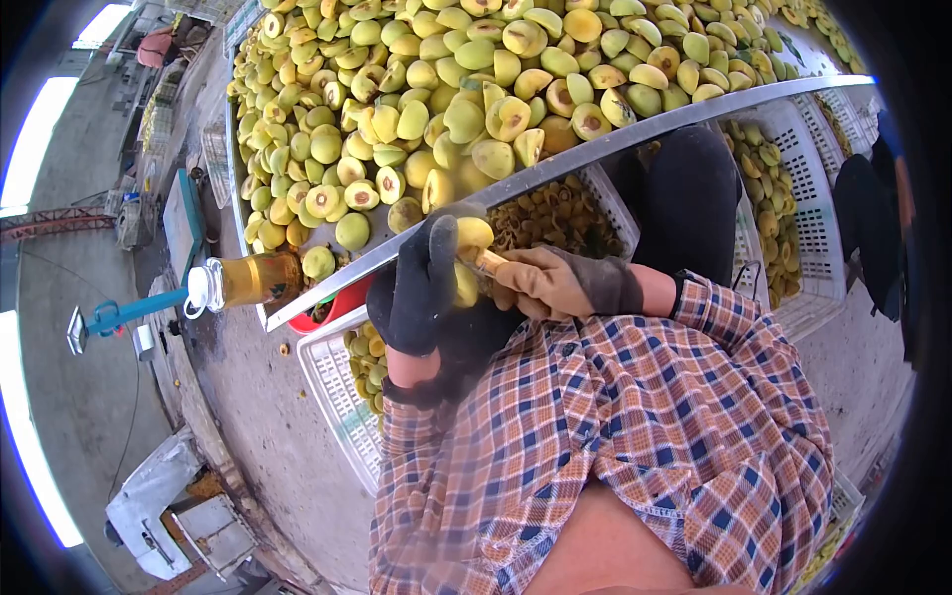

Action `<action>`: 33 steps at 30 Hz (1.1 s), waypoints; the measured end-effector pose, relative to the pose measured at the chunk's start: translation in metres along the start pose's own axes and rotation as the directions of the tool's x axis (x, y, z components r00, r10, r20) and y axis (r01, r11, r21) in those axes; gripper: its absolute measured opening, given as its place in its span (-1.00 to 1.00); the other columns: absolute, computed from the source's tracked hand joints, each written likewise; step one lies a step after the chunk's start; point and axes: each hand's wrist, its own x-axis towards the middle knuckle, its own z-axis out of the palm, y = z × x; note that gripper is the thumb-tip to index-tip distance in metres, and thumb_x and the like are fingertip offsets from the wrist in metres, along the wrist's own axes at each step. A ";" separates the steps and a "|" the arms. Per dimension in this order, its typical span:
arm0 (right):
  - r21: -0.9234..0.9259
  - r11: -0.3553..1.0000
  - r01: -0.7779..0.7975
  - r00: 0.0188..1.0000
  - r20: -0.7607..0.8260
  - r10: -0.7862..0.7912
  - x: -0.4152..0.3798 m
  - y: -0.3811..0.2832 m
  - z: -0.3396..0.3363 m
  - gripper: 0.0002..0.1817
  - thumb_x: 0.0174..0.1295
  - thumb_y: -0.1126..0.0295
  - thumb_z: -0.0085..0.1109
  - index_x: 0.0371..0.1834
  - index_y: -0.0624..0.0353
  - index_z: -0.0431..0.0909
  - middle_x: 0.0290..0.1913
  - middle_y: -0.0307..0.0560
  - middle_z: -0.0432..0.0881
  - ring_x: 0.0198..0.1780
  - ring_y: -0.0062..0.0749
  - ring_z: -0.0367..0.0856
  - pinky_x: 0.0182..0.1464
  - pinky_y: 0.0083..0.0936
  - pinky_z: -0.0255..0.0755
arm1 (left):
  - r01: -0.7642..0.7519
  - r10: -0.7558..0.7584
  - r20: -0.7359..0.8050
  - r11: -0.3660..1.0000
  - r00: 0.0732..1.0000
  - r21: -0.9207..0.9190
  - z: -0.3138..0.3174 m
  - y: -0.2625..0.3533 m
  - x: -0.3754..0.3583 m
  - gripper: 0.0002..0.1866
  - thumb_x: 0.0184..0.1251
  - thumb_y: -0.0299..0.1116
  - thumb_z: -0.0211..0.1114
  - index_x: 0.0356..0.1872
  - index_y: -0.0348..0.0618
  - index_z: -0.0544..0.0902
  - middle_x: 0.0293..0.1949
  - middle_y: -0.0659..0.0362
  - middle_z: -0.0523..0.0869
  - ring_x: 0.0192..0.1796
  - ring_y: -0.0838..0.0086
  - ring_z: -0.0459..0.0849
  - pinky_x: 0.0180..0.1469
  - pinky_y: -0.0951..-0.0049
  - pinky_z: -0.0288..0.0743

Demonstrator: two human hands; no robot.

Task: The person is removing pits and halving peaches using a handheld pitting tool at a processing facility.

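Note:
My left hand (pixel 426 278), in a black glove, is closed around a yellow fruit half (pixel 474 233) at the near edge of the table. Just right of it my right hand (pixel 543 285), in a brown glove, grips a tool's light wooden handle (pixel 489 261), whose working end meets the fruit and cannot be made out. Another yellow piece (pixel 465 286) shows between the hands. Beyond them, many halved and whole yellow-green fruits (pixel 412 121) are heaped on the metal-edged table (pixel 595 149).
Below the table edge sits a crate of fruit scraps (pixel 617 213). White crates of fruit stand at right (pixel 808 188) and lower left (pixel 332 382). A jar of amber liquid (pixel 248 281) is at the table's left corner, near a red container (pixel 349 300). Another person's dark-clothed leg (pixel 865 213) shows far right.

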 end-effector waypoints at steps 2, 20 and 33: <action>0.314 0.927 -0.206 0.963 0.235 0.134 -0.005 0.000 -0.012 -0.54 0.53 0.01 -0.11 -0.17 0.24 0.53 -0.64 -0.34 0.30 -0.71 -0.72 0.14 -0.69 -0.65 0.01 | -0.088 0.088 0.064 0.996 0.994 -0.005 -0.003 -0.005 0.001 -0.61 0.63 -0.18 -0.08 -0.03 -0.23 0.66 -0.14 0.09 0.74 -0.10 0.43 0.67 0.03 0.45 0.51; -0.031 0.941 -0.337 0.934 0.112 0.338 -0.010 -0.029 -0.011 -0.62 0.54 0.13 -0.10 -0.20 0.22 0.57 -0.64 -0.33 0.36 -0.71 -0.72 0.18 -0.68 -0.70 0.05 | 0.061 -0.038 0.062 0.909 0.997 -0.413 -0.027 -0.018 -0.025 -0.38 0.60 0.12 -0.19 0.20 -0.26 0.50 -0.23 0.07 0.75 -0.39 0.34 0.73 -0.39 0.49 0.58; -0.342 0.925 -0.167 0.948 -0.312 0.056 -0.002 0.013 -0.035 -0.69 0.53 0.23 -0.09 0.05 0.25 0.51 -0.33 -0.28 0.54 -0.41 -0.66 0.55 -0.38 -0.66 0.43 | 0.016 0.146 -0.175 0.721 0.974 0.692 -0.099 -0.070 0.001 -0.65 0.23 -0.14 0.39 -0.13 -0.21 0.65 -0.14 -0.06 0.72 -0.08 0.00 0.67 0.03 0.14 0.52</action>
